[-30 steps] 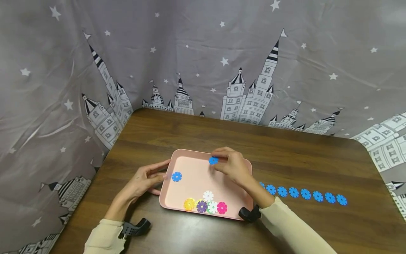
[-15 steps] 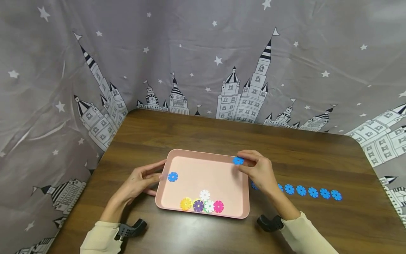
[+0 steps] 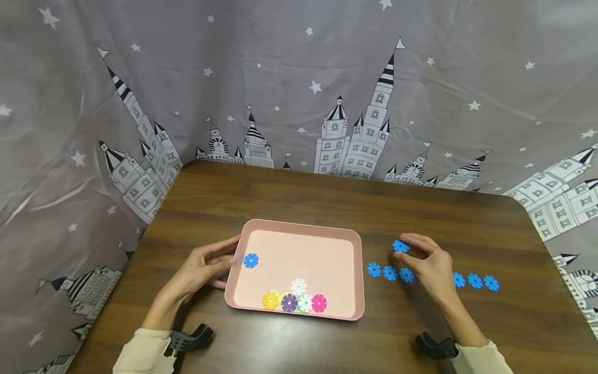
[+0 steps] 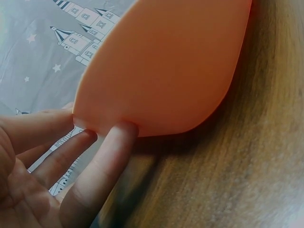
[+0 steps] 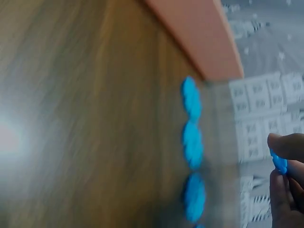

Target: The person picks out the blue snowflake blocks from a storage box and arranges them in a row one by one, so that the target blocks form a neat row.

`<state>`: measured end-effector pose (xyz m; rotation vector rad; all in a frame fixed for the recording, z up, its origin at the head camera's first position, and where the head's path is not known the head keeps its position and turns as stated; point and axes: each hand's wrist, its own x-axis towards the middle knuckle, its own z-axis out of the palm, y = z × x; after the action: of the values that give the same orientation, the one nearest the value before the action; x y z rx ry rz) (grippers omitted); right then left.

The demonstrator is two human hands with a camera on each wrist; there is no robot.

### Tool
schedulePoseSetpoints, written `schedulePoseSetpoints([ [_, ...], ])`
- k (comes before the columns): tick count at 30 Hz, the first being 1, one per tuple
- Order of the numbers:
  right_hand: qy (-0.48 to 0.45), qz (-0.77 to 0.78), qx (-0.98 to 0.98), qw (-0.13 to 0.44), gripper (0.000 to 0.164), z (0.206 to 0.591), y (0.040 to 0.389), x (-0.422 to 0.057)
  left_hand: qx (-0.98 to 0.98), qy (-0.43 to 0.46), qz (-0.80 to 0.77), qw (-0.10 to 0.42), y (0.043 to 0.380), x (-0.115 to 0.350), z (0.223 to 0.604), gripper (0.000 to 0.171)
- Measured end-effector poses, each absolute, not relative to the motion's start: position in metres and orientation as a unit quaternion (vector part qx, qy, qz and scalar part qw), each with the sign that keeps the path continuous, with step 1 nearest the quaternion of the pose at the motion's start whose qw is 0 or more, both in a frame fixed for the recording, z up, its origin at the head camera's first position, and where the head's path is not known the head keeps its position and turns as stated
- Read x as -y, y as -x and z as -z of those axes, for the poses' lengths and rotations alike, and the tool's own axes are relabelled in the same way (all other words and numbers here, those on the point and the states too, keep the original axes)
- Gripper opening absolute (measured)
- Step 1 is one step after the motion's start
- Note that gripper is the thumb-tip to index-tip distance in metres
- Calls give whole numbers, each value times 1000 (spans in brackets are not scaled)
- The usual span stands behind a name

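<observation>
My right hand [image 3: 432, 265] pinches a blue flower-shaped disc [image 3: 401, 246] between thumb and fingers, above the table just behind a row of blue discs [image 3: 390, 273]. In the right wrist view the pinched disc [image 5: 279, 162] shows edge-on at the fingertips. The hand hides part of the row. My left hand [image 3: 201, 267] holds the left side of a pink tray [image 3: 358, 275], thumb at the rim and fingers along the outer wall. Inside the tray, one blue disc [image 3: 250, 261] lies near the left wall. Yellow, purple, white and pink discs [image 3: 319, 303] cluster along the front wall.
The wooden table [image 3: 289, 192] carries the tray and the row, which runs rightward from beside the tray. A grey curtain [image 3: 261, 78] printed with castles and stars hangs behind and at the left. Each wrist wears a black camera mount [image 3: 436, 347].
My right hand has carried the pinched blue disc rightward, from over the tray to above the row. The left hand has stayed at the tray's side. The head view has shifted slightly.
</observation>
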<state>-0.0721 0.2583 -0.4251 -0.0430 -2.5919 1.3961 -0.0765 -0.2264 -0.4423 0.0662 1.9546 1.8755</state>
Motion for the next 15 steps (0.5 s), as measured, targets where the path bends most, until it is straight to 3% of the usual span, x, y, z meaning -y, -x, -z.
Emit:
schedulePoseSetpoints([
  [15, 133, -458, 866, 150, 41, 439, 46, -342, -697, -30, -683, 216, 77, 224, 444, 62],
])
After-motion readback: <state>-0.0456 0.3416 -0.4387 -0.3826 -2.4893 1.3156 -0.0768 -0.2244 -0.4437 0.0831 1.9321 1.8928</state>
